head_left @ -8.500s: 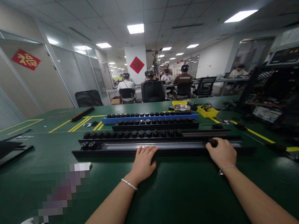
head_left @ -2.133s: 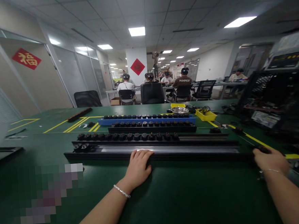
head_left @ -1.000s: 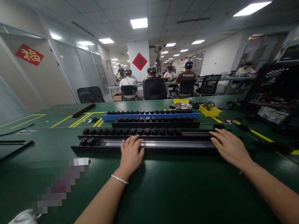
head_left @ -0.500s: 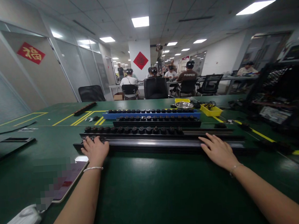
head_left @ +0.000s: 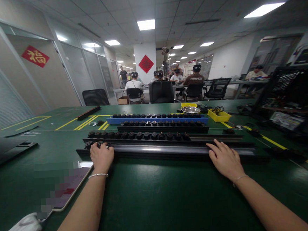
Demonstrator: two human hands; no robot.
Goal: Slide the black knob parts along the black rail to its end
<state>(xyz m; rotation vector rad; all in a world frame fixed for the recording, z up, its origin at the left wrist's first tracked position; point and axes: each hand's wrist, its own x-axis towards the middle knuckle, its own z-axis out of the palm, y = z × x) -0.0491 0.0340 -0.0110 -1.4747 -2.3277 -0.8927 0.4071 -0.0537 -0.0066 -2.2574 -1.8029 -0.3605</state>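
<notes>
A long black rail (head_left: pixel 156 148) with a shiny inner channel lies across the green table in front of me. My left hand (head_left: pixel 102 158) is over its left end, fingers bent down and drawn together among small black round parts (head_left: pixel 88 144); what lies under the fingertips is hidden. Toward the other end, my right hand (head_left: pixel 225 158) rests with fingers stretched out on the rail's near edge. Just behind stands another black rail (head_left: pixel 213 137) carrying a row of black round parts (head_left: pixel 131 135).
Farther back lie a blue rail (head_left: pixel 157 120) and a black rail (head_left: pixel 162 129), both with round parts. A metal bowl (head_left: pixel 190 109) and a yellow bin (head_left: pixel 219 116) stand at the back right. A phone (head_left: pixel 69 188) lies left of my forearm. People sit at far desks.
My left hand has slid slightly right along the rail, its fingers now closer together, uncovering black parts at the rail's left end. My right hand stays at nearly the same spot.
</notes>
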